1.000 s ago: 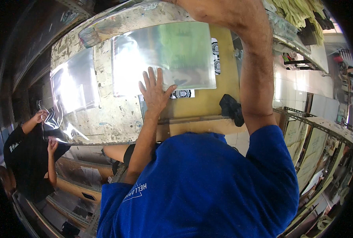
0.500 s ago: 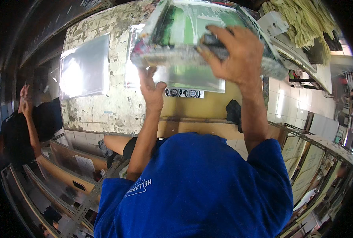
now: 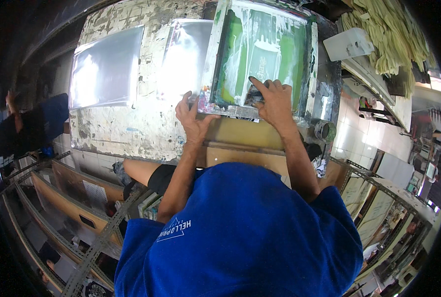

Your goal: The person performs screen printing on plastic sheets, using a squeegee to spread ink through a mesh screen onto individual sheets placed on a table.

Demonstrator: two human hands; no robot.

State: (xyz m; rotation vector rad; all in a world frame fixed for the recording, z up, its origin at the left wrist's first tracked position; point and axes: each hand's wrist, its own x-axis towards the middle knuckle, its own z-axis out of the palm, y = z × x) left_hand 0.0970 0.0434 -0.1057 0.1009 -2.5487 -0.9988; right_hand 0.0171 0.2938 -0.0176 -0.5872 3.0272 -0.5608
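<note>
A screen-printing frame (image 3: 313, 67) lies in front of me, its green mesh (image 3: 236, 42) streaked with white ink. My right hand (image 3: 279, 105) is over the frame's near edge, closed on a dark, ink-stained squeegee (image 3: 254, 95) with the index finger stretched forward; the hand covers much of the squeegee. At the frame's near left corner, my left hand (image 3: 195, 120) has thumb and fingers apart, touching or very close to the corner. A strip with a dark print (image 3: 249, 119) peeks out from under the near rim, above a yellowish board (image 3: 245, 132).
Two clear plastic sheets (image 3: 109, 67) lie on the stained table (image 3: 148, 119) to the left. A round tin (image 3: 324, 130) stands right of the frame. Farther right are a white plastic piece (image 3: 349, 44) and hanging pale yellow cloths (image 3: 384, 29). Another person's arm (image 3: 15, 111) shows far left.
The frame has come down from a raised tilt and now covers most of the printed strip. My right hand came down with it; my left hand went from under its edge to its corner.
</note>
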